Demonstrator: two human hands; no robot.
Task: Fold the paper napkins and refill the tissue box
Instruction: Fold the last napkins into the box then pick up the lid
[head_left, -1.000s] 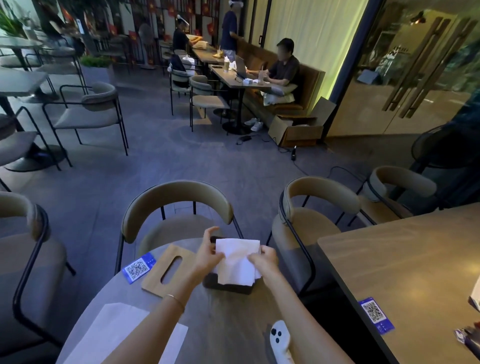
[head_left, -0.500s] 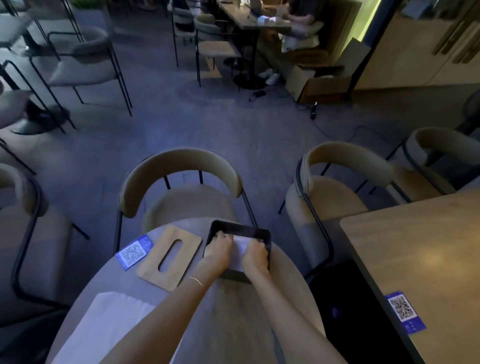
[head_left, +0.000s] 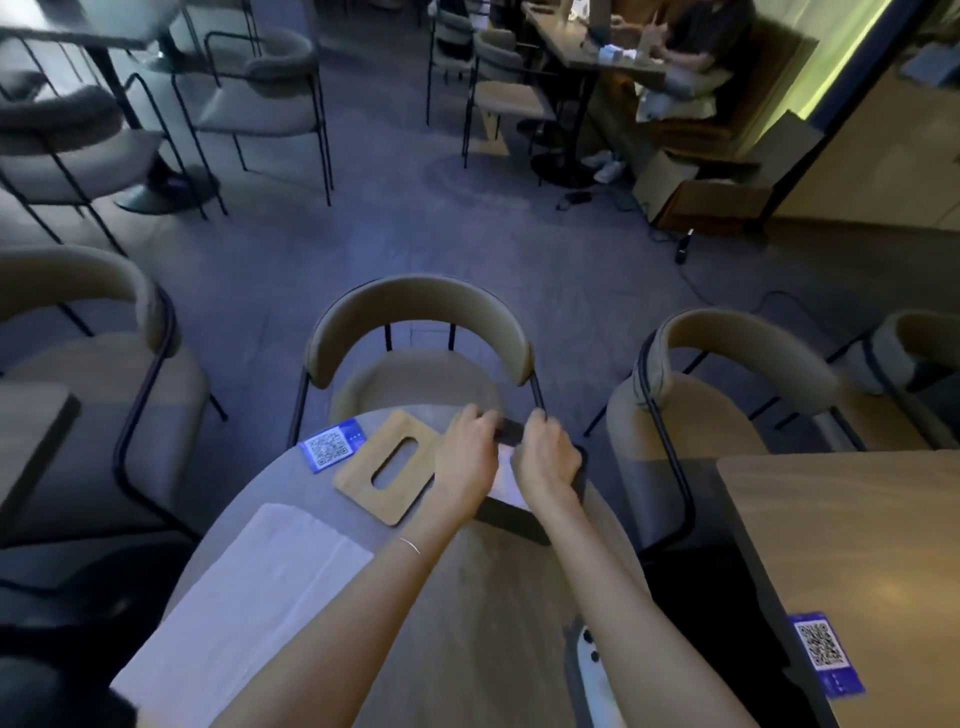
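The black tissue box (head_left: 511, 522) stands open at the far end of the round table (head_left: 483, 613). A white folded napkin (head_left: 508, 480) lies inside it, showing only between my wrists. My left hand (head_left: 464, 458) and my right hand (head_left: 548, 460) are both down in the box on the napkin, their fingers curled at the far rim. The wooden lid (head_left: 387, 467) with its oval slot lies flat on the table just left of the box. A large unfolded white napkin (head_left: 249, 587) is spread near the table's left edge.
A blue QR sticker (head_left: 330, 446) is stuck left of the lid. A white controller (head_left: 592, 670) lies by my right forearm. A beige chair (head_left: 421, 332) faces the table's far edge, others stand either side, and a wooden table (head_left: 852, 545) is on the right.
A second ago I held the folded napkin upright above the box. Since then I lowered it inside, and my hands have slid to the far rim. My view tilted down.
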